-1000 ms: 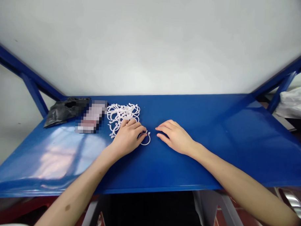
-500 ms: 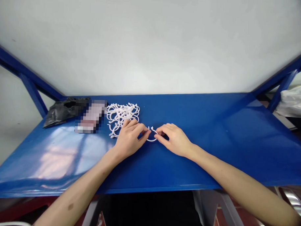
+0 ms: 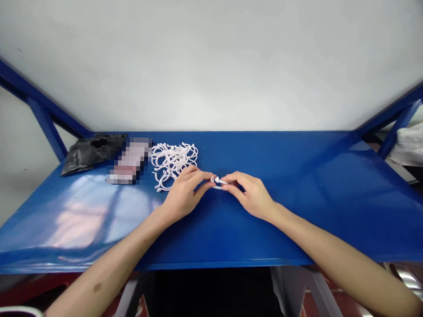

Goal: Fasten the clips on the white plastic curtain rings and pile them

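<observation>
Over blue table (image 3: 250, 243), fingers (image 3: 237, 177) pinching white cord (image 3: 222, 181)

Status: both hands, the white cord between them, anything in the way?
Left hand and right hand: both pinching one white cord. Cord curved, ends close, contact unclear. Pile of white cords by left hand; nothing seen blocking ends.

The white panel (image 3: 214, 66) at the back is bright, with soft light all over, and goes grayer near the top. The blue table (image 3: 300, 189) has a big shiny glare on its left side, with a dark stripe through it; maybe that is light from a window. Under the table it is very dark. Big blurry squares cover a flat thing (image 3: 128, 162). Near the edges, things look stretched and a bit fuzzy.
</observation>
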A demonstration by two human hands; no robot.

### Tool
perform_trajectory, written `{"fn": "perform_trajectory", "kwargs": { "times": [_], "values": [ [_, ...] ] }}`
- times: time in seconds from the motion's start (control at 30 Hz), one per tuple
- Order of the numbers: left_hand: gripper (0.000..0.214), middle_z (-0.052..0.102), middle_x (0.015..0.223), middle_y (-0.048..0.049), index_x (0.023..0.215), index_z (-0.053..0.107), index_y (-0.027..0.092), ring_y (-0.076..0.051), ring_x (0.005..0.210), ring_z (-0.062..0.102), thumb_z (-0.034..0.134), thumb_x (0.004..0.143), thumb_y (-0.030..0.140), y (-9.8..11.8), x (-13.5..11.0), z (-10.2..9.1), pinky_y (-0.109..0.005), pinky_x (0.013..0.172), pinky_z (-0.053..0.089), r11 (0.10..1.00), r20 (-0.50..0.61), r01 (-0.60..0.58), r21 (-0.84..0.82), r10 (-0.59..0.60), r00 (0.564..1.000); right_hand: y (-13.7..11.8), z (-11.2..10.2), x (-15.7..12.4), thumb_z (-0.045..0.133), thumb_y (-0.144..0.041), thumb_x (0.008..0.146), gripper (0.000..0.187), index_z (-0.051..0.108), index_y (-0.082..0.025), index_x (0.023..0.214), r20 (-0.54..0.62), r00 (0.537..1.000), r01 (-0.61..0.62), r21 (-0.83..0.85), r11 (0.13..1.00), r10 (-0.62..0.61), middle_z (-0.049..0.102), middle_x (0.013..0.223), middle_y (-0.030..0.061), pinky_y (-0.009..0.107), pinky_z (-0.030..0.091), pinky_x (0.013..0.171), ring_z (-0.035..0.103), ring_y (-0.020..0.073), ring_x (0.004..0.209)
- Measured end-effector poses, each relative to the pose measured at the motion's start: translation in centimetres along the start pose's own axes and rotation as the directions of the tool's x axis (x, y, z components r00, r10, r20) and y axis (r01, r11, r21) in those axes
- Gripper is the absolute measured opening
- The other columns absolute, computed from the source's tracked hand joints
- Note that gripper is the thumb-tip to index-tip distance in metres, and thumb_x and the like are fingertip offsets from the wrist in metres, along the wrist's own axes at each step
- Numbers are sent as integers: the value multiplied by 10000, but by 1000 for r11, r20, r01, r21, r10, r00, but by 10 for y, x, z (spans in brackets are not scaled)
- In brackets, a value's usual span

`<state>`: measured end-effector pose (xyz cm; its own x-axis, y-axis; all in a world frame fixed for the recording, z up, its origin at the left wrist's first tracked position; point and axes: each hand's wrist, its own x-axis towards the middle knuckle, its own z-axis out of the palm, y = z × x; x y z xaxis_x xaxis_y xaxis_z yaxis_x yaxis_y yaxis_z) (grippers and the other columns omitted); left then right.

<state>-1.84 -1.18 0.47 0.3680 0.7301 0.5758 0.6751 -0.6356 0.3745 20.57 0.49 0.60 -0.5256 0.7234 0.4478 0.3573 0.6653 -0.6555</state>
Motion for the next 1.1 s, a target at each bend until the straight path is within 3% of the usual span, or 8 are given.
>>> {"fn": "perform_trajectory", "kwargs": {
  "times": [0.33, 0.53, 0.63, 0.7, 0.77, 0.9, 1.0, 1.1],
  "values": [
    [160, 714, 802, -7, 863, 674, 203, -142, 773, 599, 577, 963, 124, 4, -7, 5, -275, 694, 510, 989, -62, -144, 22, 145, 987, -2, 1, -5, 494, -282, 1043, 226, 699, -197, 1002, 18, 985, 170, -82, 982, -169, 729, 901, 49, 296, 554, 756, 663, 162, 810],
    [157, 695, 759, -2, 859, 652, 192, -153, 758, 578, 570, 945, 90, 5, -9, 11, -299, 684, 478, 972, -56, -227, 60, 230, 971, -4, 2, -11, 468, -240, 1051, 248, 690, -179, 958, 105, 975, 212, -162, 964, -197, 729, 895, 62, 316, 556, 755, 643, 171, 808],
    [120, 712, 781, -8, 880, 651, 187, -162, 764, 576, 583, 961, 131, 4, -5, 12, -300, 693, 481, 969, -33, -234, 74, 237, 971, -1, 5, -8, 477, -233, 1046, 230, 690, -169, 987, 90, 975, 220, -211, 952, -205, 724, 896, 64, 314, 556, 758, 644, 173, 811],
    [58, 740, 847, -22, 949, 663, 187, -179, 798, 586, 619, 965, 220, 2, -1, 9, -319, 735, 496, 973, -12, -205, 107, 208, 978, 3, 4, -3, 485, -258, 1046, 227, 696, -177, 1028, 47, 985, 170, -256, 952, -163, 726, 931, 64, 316, 557, 780, 656, 176, 843],
    [138, 749, 907, -43, 1032, 670, 181, -201, 843, 597, 647, 955, 293, -5, 4, 1, -347, 790, 503, 969, -10, -156, 194, 161, 987, 9, -1, 3, 490, -294, 1045, 244, 709, -185, 1055, 0, 995, 93, -313, 945, -98, 726, 981, 70, 322, 558, 810, 672, 185, 893],
    [177, 731, 997, -83, 1095, 678, 175, -248, 947, 597, 579, 977, 263, -33, 7, -23, -408, 901, 482, 902, -88, 13, 431, 27, 996, 35, -32, 13, 505, -283, 1032, 259, 738, -184, 1086, -116, 985, -167, -500, 849, 126, 713, 1035, 89, 344, 543, 826, 682, 225, 952],
    [192, 696, 1059, -118, 1036, 704, 175, -299, 1014, 558, 572, 961, 293, -53, 3, -36, -459, 916, 466, 848, -66, 115, 517, -95, 993, 58, -66, 13, 508, -290, 1016, 276, 744, -196, 1124, -241, 897, -433, -639, 636, 369, 695, 1055, 106, 363, 521, 755, 674, 252, 899],
    [182, 698, 1021, -109, 956, 712, 187, -306, 1011, 541, 560, 960, 287, -60, 0, -38, -464, 888, 464, 845, -23, 126, 520, -133, 991, 74, -88, 11, 487, -310, 1007, 317, 742, -189, 1151, -299, 801, -550, -710, 440, 519, 671, 1089, 145, 369, 498, 706, 655, 289, 937]
  ]
}}
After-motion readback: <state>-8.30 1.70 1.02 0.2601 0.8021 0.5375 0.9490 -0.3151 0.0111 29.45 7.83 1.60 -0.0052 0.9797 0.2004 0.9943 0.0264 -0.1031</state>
